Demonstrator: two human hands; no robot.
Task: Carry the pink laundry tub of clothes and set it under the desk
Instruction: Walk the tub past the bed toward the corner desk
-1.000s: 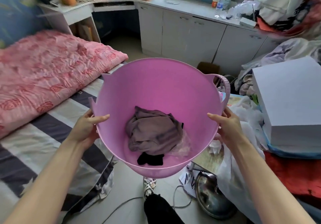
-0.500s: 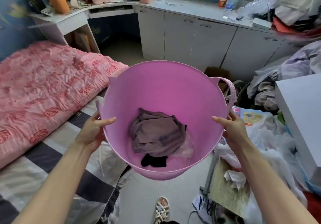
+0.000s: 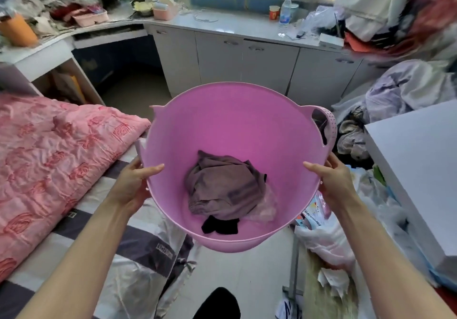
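I hold the pink laundry tub (image 3: 235,120) in the air in front of me, tilted slightly toward me. My left hand (image 3: 133,182) grips its left rim with the thumb inside, and my right hand (image 3: 333,182) grips the right rim the same way. In the bottom lie a crumpled mauve garment (image 3: 222,187) and a small black piece of clothing (image 3: 218,224). The white corner desk (image 3: 111,27) stands ahead at upper left, with a dark open space under it (image 3: 128,71).
A bed with a pink quilt (image 3: 54,160) and striped sheet lies at left. White cabinets (image 3: 247,63) run along the far wall. A white box (image 3: 415,165), clothes heaps (image 3: 400,88) and bags (image 3: 326,239) crowd the right. A narrow strip of floor (image 3: 235,281) runs ahead.
The tub and both hands have moved forward along the floor strip toward the desk; the cabinets and the space under the desk look closer. Both grips are unchanged.
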